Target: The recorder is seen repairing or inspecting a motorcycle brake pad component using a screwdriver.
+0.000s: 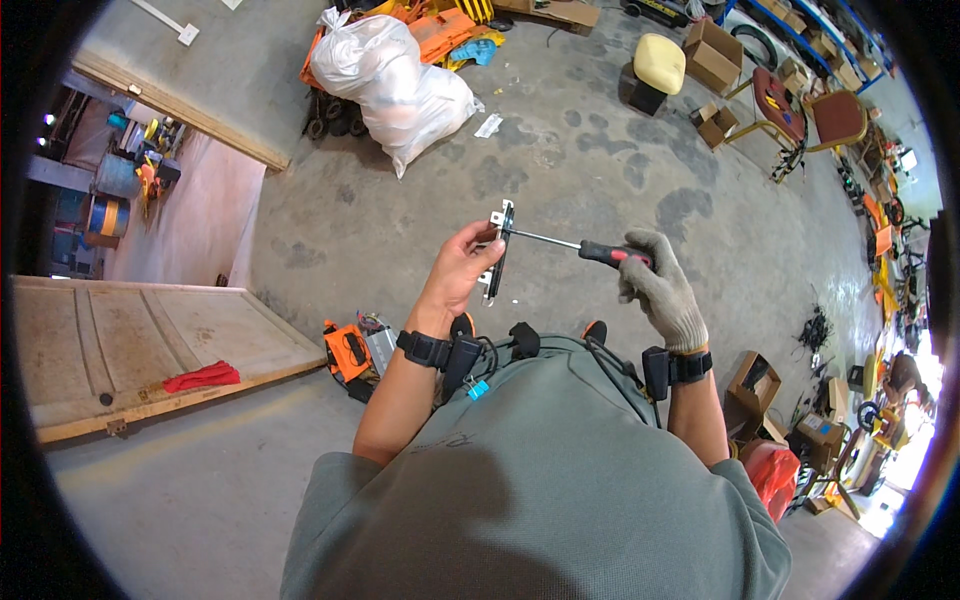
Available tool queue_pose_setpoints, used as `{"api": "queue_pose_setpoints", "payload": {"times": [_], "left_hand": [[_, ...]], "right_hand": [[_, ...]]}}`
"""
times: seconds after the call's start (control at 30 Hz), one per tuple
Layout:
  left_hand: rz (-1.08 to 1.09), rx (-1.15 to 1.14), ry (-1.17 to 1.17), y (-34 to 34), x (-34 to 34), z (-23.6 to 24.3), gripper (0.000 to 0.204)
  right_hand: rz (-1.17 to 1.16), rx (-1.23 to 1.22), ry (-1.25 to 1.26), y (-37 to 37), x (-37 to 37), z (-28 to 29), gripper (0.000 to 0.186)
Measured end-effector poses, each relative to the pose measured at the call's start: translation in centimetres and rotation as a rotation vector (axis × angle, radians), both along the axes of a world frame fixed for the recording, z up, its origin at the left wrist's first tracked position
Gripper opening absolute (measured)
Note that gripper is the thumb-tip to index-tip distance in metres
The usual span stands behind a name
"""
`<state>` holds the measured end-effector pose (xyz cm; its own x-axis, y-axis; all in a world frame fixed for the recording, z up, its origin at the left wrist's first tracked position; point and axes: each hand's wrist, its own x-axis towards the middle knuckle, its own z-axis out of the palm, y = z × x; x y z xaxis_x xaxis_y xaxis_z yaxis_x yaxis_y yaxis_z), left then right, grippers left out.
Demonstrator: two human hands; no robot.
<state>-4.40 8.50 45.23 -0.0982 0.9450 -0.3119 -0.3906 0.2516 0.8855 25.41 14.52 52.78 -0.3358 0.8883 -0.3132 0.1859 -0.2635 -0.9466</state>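
Far left there's a wooden door panel (150,340) lying flat on the concrete with a red rag (203,377) on it, and nearer the middle an orange tool box (347,352) sits just by the person's knee. Then the action: the bare left hand (458,268) is clamped around a narrow black metal bracket (498,250), held upright out in front of the chest. The screwdriver (585,247) runs sideways into the bracket's upper end, its red and black handle gripped tight in the gloved right hand (660,290). So the hands are apart, joined only by the tool. My take on doing this well: keep the shaft square to the plate, push in while turning so the tip doesn't cam out, and keep those left fingers off the back of the screw hole. Over on the right, cardboard boxes (756,385) and red chairs (800,115).
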Motion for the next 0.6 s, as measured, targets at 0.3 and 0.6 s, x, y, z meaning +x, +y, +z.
{"api": "queue_pose_setpoints", "payload": {"times": [0.3,0.6], "left_hand": [[-0.015,0.005,0.024,-0.1,0.4,0.2,0.046],[-0.024,-0.009,0.039,-0.1,0.6,0.3,0.043]], "right_hand": [[-0.040,-0.002,0.009,-0.6,-0.1,-0.1,0.050],[-0.041,-0.118,-0.066,-0.9,0.2,0.4,0.052]]}}
